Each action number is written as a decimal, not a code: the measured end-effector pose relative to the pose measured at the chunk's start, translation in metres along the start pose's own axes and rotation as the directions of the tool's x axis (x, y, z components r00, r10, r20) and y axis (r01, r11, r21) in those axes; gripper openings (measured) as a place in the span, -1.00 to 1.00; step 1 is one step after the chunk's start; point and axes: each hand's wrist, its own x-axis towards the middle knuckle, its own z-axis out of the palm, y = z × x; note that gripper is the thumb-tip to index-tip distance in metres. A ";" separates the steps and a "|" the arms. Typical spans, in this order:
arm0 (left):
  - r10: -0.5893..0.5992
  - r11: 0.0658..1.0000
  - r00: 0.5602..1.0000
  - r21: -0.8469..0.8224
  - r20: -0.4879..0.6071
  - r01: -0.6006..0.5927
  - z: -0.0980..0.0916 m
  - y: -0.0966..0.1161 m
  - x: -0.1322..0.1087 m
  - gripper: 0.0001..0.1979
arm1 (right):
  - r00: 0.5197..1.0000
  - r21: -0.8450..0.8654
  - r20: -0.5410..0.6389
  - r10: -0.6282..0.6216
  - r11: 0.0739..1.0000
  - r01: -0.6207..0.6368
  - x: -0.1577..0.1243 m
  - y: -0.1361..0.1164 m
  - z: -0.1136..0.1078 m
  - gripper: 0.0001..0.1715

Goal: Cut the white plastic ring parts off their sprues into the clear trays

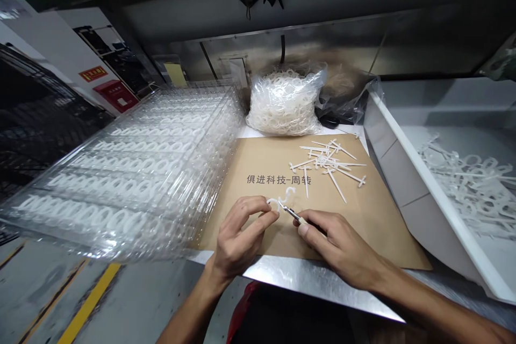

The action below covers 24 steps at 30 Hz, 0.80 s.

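Note:
My left hand (pixel 242 234) pinches a small white curved plastic part (pixel 274 202) between thumb and fingers, above the brown cardboard sheet (pixel 242 161). My right hand (pixel 342 244) is closed around a slim craft knife (pixel 293 214) with a pale handle. Its metal tip meets or nearly meets the part; actual contact is too fine to tell. Another white curved piece (pixel 288 193) shows just beyond the tip, and whether it is joined to the held part is unclear. Farther back on the cardboard lies a loose pile of white plastic sprue sticks (pixel 328 160).
Stacked clear blister trays (pixel 121 158) with rows of white rings stand at left. A clear bag of white rings (pixel 284 105) sits behind the cardboard. A white bin (pixel 427 207) at right contains more white plastic pieces. The metal table edge (pixel 322 285) runs in front.

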 end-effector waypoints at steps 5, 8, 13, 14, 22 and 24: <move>-0.128 0.992 0.991 -0.012 -0.048 0.127 0.001 0.004 -0.003 -0.59 | 1.000 0.006 -0.002 0.002 1.000 -0.002 -0.001 0.001 0.002 -0.61; -0.330 0.943 0.942 -0.076 -0.056 0.325 0.007 0.006 -0.009 -0.57 | 1.000 0.032 0.009 0.005 0.999 -0.005 -0.001 0.001 0.002 -0.62; -0.493 0.853 0.870 -0.213 -0.026 0.477 0.018 0.009 -0.019 -0.67 | 0.999 0.065 0.042 0.021 0.998 -0.024 -0.002 0.001 0.005 -0.62; -0.499 0.848 0.866 -0.223 -0.027 0.481 0.018 0.010 -0.020 -0.68 | 0.999 0.066 0.048 0.023 0.998 -0.026 -0.002 0.001 0.006 -0.62; -0.468 0.853 0.881 -0.296 -0.067 0.431 0.019 0.011 -0.022 -0.65 | 0.997 0.043 0.074 0.036 0.998 -0.039 -0.001 0.000 0.009 -0.61; -0.468 0.850 0.882 -0.308 -0.065 0.428 0.019 0.011 -0.022 -0.65 | 0.996 0.049 0.080 0.041 0.998 -0.045 -0.001 0.000 0.010 -0.62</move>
